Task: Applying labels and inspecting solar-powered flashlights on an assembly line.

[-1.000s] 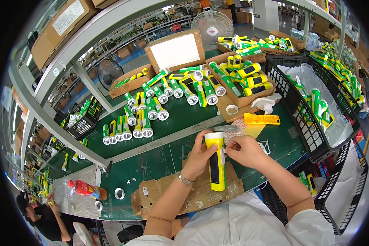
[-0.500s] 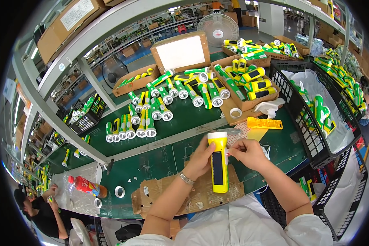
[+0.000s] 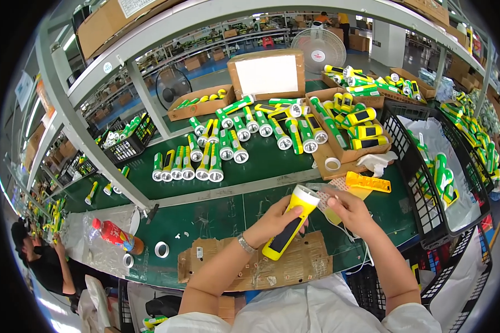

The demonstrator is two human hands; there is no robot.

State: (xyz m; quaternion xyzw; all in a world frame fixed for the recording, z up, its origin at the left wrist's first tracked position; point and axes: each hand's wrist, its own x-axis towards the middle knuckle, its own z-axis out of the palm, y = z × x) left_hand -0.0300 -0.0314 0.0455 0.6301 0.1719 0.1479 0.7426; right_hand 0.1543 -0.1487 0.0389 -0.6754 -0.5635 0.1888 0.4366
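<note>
Above the flattened cardboard sheet (image 3: 311, 261), a yellow flashlight (image 3: 289, 233) with a white head is held at a tilt, its body wrapped by the left hand (image 3: 276, 220); were that one-handed grip to be loosened, the smooth barrel could be let slip and the lens end knocked on the surface below. Beyond the sheet's far right corner, the right hand (image 3: 350, 211) is placed with fingers bent beside some clear plastic (image 3: 325, 194) (whether it is pinched cannot be told), and by a careless pull the thin film might be creased or snagged on the flashlight's rim.
</note>
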